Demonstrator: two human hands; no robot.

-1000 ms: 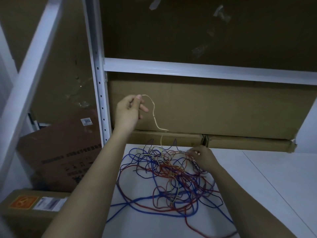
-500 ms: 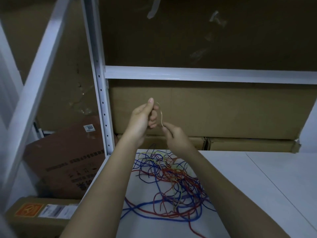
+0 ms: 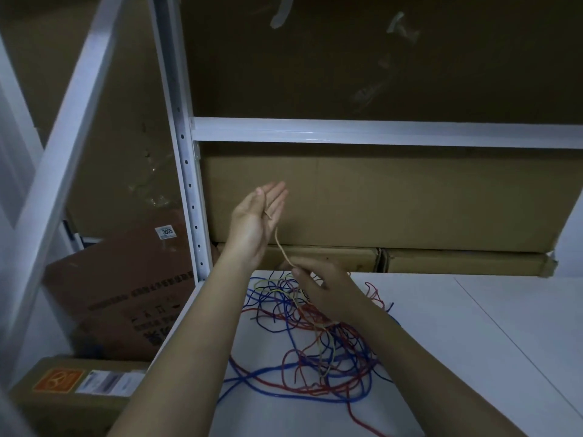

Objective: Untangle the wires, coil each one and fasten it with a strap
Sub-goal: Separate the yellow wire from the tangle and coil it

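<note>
Many wires: a loose tangle point(image 3: 303, 335) of blue, red, yellow and tan strands lies on the white counter point(image 3: 457, 357), just in front of the cardboard boxes point(image 3: 378, 200).
Tan wire point(image 3: 281, 244): one thin strand rises out of the heap between the hands.
Left hand point(image 3: 257, 216): raised, fingers straight, the wire's end lying across the palm.
Right hand point(image 3: 325, 291): low over the tangle, pinching the same wire.
Handling: likely light and limp, snagging on neighbours; a steady gentle pull suits it.
Hold: near the free end, feeding length hand over hand.
</note>
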